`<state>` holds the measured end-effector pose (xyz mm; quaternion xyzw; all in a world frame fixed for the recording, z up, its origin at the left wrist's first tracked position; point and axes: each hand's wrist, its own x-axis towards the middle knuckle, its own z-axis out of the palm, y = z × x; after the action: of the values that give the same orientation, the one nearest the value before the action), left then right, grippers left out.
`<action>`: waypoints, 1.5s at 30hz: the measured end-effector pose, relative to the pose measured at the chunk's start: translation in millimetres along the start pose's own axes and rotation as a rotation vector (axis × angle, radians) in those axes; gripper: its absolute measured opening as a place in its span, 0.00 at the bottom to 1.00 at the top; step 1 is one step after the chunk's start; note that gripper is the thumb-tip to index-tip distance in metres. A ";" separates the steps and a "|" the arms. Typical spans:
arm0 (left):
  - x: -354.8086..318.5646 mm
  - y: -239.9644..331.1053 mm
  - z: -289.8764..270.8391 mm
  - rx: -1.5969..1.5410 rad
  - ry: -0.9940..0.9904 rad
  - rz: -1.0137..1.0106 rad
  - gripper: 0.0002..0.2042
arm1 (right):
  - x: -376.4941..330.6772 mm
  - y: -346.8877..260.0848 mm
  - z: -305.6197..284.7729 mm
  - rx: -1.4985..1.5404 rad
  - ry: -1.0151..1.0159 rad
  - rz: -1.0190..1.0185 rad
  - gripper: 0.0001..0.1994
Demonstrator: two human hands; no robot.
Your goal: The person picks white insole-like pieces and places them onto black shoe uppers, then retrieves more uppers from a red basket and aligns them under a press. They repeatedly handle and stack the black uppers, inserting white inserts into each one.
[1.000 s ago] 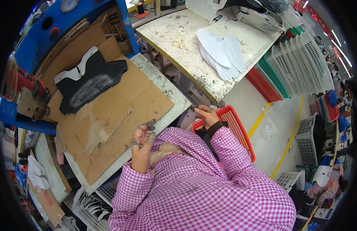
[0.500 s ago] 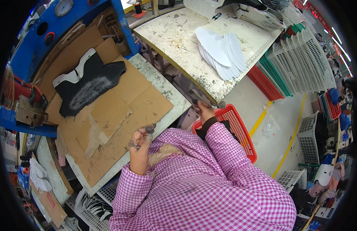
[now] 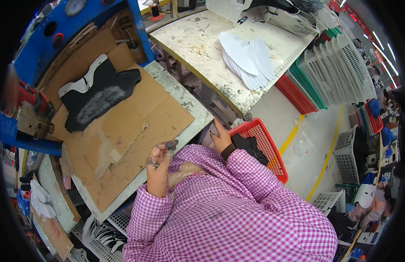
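My left hand point(image 3: 159, 163) is raised over the near edge of the cardboard, its fingers curled together and their tips stained dark grey. Nothing shows in it. By the right corner of the work table, my right hand point(image 3: 221, 139) has its index finger stretched out and the thumb apart, holding nothing I can see. Beside that wrist, a red basket point(image 3: 272, 146) contains black pieces point(image 3: 250, 146). On the cardboard point(image 3: 154, 111) lies a flat black shoe upper point(image 3: 95, 98) with a white-lined edge and a roughened grey patch, away from both hands.
A blue machine frame point(image 3: 143, 32) with a gauge surrounds the cardboard's far side. White cut pieces point(image 3: 246, 59) lie on a worn white table point(image 3: 189, 48) ahead. Stacked white crates point(image 3: 342, 70) stand at right; another crate point(image 3: 91, 233) of pieces sits lower left.
My right hand has drawn slightly left and nearer me, and its index finger has straightened. More of the black pieces in the basket shows. My left hand has stayed put.
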<state>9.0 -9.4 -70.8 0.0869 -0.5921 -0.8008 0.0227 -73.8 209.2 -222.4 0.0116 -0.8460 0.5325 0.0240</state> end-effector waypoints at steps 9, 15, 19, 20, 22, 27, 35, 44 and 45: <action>3.2 -7.0 8.7 -0.039 -0.017 -0.013 0.08 | -9.0 1.7 -3.0 0.210 -0.084 0.050 0.34; 7.2 -11.9 10.2 -0.029 -0.036 -0.043 0.09 | -9.4 13.0 -27.3 0.133 -0.135 0.064 0.33; 8.0 -7.3 7.6 -0.033 -0.019 -0.039 0.09 | 2.5 6.9 -18.4 0.234 -0.145 0.117 0.33; 7.7 -6.1 7.3 -0.036 -0.026 -0.027 0.09 | 1.3 2.9 -12.8 0.257 -0.124 0.133 0.35; 7.0 -4.3 7.3 -0.045 -0.036 0.002 0.09 | -2.8 -6.1 -1.4 0.415 -0.108 0.210 0.39; 6.4 -5.6 7.7 -0.060 -0.027 -0.046 0.08 | -10.8 -14.3 5.1 0.455 -0.089 0.189 0.41; 9.2 -12.1 7.5 -0.003 -0.092 -0.072 0.08 | -17.9 0.5 -13.4 0.267 -0.157 0.097 0.39; 9.2 -12.0 3.2 -0.010 -0.091 -0.085 0.08 | -3.1 -14.7 -7.0 -0.442 -0.031 -0.114 0.39; 7.9 -11.3 2.4 -0.020 -0.087 -0.081 0.08 | -3.7 -19.6 -6.9 -0.543 -0.010 -0.163 0.39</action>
<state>1.5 -4.9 -81.9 0.0757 -0.5805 -0.8100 -0.0344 -69.0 206.9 -201.9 0.0755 -0.9540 0.2828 0.0646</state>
